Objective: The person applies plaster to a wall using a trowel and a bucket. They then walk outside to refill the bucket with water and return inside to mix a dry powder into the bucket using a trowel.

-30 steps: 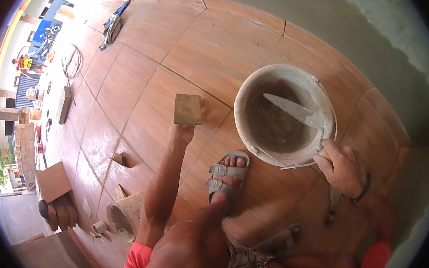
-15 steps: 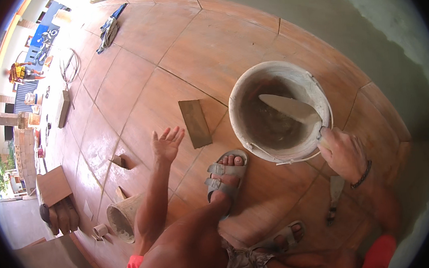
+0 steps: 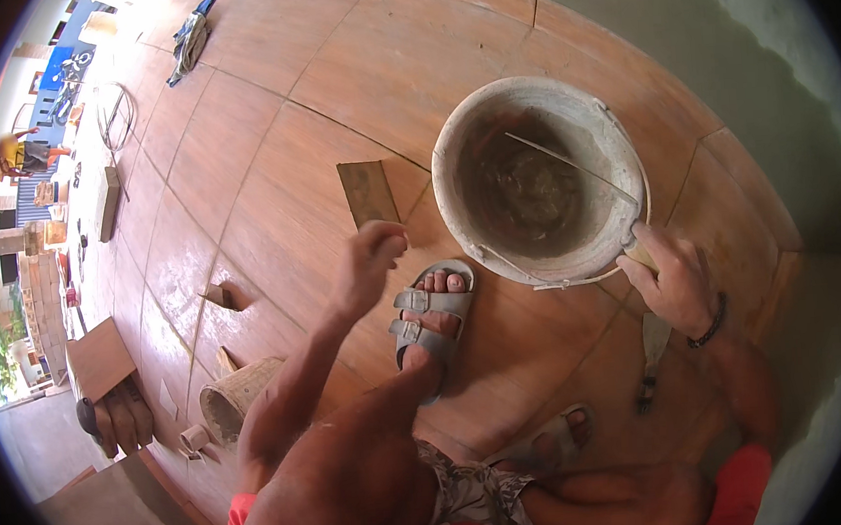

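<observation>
My right hand (image 3: pixel 673 279) is wrapped round the handle of a trowel (image 3: pixel 572 165) at the near right rim of a round, mortar-smeared bucket (image 3: pixel 449 187). Seen edge-on, the trowel's blade reaches over the wet grey mix (image 3: pixel 534 206) inside. My left hand (image 3: pixel 372 261) hangs left of the bucket, above my sandalled foot, its fingers curled in with nothing seen in them. Just beyond it a flat rectangular board (image 3: pixel 367 190) lies on the tiles. A scraper-like tool (image 3: pixel 654 344) with a pale blade rests on the floor below my right wrist.
A crusted bucket (image 3: pixel 230 398) lies on its side at the left, near a small cup (image 3: pixel 195 438) and a small block (image 3: pixel 216 295). Farther off are boards (image 3: pixel 101 358), a long block (image 3: pixel 106 204), a cloth (image 3: pixel 191 42) and another person (image 3: pixel 15 154). A plastered wall (image 3: pixel 720 76) bounds the right.
My left hand has gone from spread fingers to curled ones and turned over. The trowel blade has tipped from its flat face to edge-on. The view has shifted slightly.
</observation>
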### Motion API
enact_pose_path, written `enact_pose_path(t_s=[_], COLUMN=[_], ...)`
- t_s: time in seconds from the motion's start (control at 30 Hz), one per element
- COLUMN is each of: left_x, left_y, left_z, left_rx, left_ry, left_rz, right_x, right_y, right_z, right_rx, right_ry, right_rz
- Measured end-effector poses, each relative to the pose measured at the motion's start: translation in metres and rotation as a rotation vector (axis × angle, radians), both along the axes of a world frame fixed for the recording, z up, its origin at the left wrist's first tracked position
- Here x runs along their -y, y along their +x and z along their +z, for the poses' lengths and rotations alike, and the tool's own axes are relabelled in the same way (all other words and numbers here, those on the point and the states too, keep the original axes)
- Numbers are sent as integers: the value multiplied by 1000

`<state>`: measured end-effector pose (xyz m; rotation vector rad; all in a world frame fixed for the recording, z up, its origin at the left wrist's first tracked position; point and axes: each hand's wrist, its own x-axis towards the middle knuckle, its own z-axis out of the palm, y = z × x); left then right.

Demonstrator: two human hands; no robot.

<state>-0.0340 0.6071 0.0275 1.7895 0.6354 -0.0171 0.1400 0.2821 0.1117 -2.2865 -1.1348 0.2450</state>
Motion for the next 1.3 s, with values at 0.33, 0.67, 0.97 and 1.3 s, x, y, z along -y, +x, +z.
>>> enact_pose_path(t_s=[0.33,0.67,0.97,1.3], left_x=[51,82,108,90], left_y=[18,-2,8,7], left_z=[-52,-60,-59,-68], left_rx=[-1,-86,-60,-159], left_ry=[648,887,873,776], left_rz=[-705,-557,-521,-495], right_x=[13,19,28,32], right_y=[-13,-19,-17,-29], right_z=[1,0,-7,-9], right_rx=[-50,-7,-9,-62], right_ry=[83,74,92,43], right_rz=[6,-21,49,39])
